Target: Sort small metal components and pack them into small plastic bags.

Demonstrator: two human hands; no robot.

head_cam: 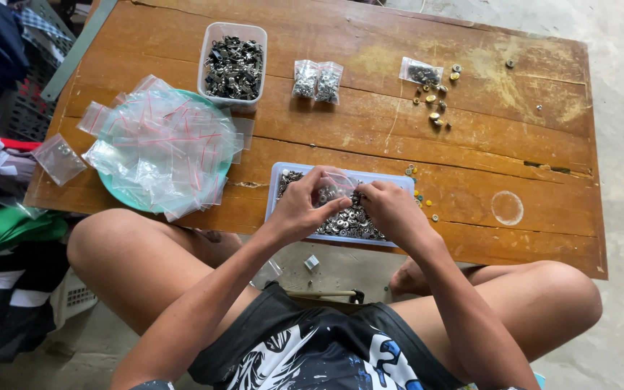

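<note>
A: Report the position and state of both hands.

B: The left hand (pixel 305 206) and the right hand (pixel 391 209) meet over the shallow clear tray (pixel 277 189) of small silver metal parts (pixel 348 222). The fingertips of both hands touch at a small clear plastic bag (pixel 339 184). The left hand pinches the bag between thumb and fingers. The right hand's fingers are curled in against the bag; whether they pinch the bag or one of the metal parts cannot be determined.

A: Location of the bag relative to the hands?

B: Between the two sets of fingertips, just above the tray contents. The tray lies directly under both hands, at the near edge of the wooden table (pixel 529 209).

A: Items beyond the hands?

B: Straight ahead of the left hand, well apart: a deep clear tub (pixel 214 43) of dark and silver metal parts. Just right of that tub: two filled small bags (pixel 317 80), side by side and touching. Further ahead of the right hand: one more small bag (pixel 421 73) with loose gold and silver pieces (pixel 436 101) scattered beside it.

A: Items to the left of the left hand?

B: A teal round plate (pixel 120 193) heaped with empty clear zip bags (pixel 160 148) with red strips. One separate empty bag (pixel 58 159) lies further left, at the table edge.

A: Near the right hand?

B: A few small loose pieces (pixel 420 198) on the table, just beside the tray's right end.
</note>
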